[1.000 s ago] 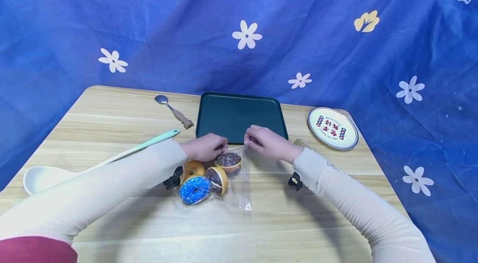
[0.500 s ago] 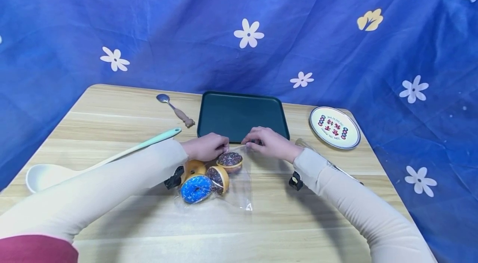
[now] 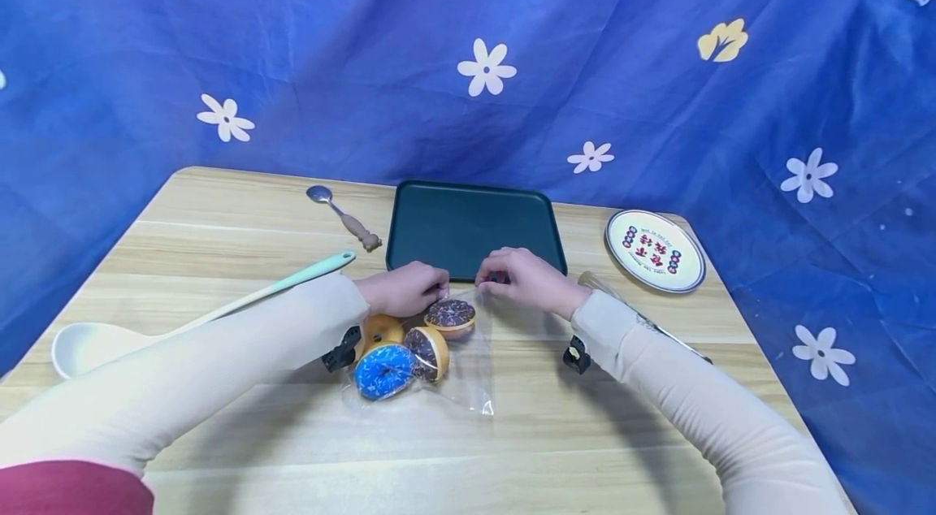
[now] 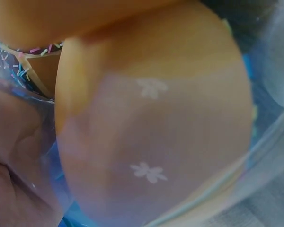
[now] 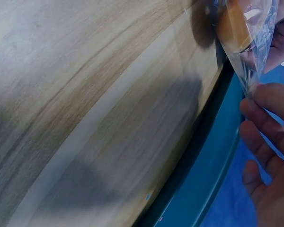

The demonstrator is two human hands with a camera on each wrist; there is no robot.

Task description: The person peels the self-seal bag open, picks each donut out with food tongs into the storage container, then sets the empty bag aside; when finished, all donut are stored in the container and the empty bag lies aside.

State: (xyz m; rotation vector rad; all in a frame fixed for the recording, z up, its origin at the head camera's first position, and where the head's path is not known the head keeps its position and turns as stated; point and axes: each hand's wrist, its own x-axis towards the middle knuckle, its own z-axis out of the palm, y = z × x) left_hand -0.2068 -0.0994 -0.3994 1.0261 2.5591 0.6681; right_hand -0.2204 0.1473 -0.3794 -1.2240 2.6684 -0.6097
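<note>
A clear plastic bag (image 3: 471,377) holds several toy donuts: a blue-iced one (image 3: 383,371), two with dark sprinkled icing, one standing on edge (image 3: 439,348) and one near the mouth (image 3: 449,310), and a tan one (image 3: 379,328). My left hand (image 3: 405,288) grips the bag's far edge beside the upper dark donut. In the right wrist view, my right hand (image 5: 274,130) pinches a corner of the bag between thumb and forefinger, its other fingers loosely bent. Close up in the left wrist view, a donut's tan underside (image 4: 156,123) shows through the plastic, my left hand at its side.
A dark green tray (image 3: 475,227) lies just beyond the hands. A metal spoon (image 3: 344,214) and a long white ladle with a mint handle (image 3: 310,270) are at left. At right are a printed plate (image 3: 655,251) and a thin tool (image 3: 676,340) partly under the right sleeve.
The right hand's fingers have loosened and spread somewhat, shifting slightly at the bag's corner. The left hand keeps its grip, and the donuts stay put in the bag.
</note>
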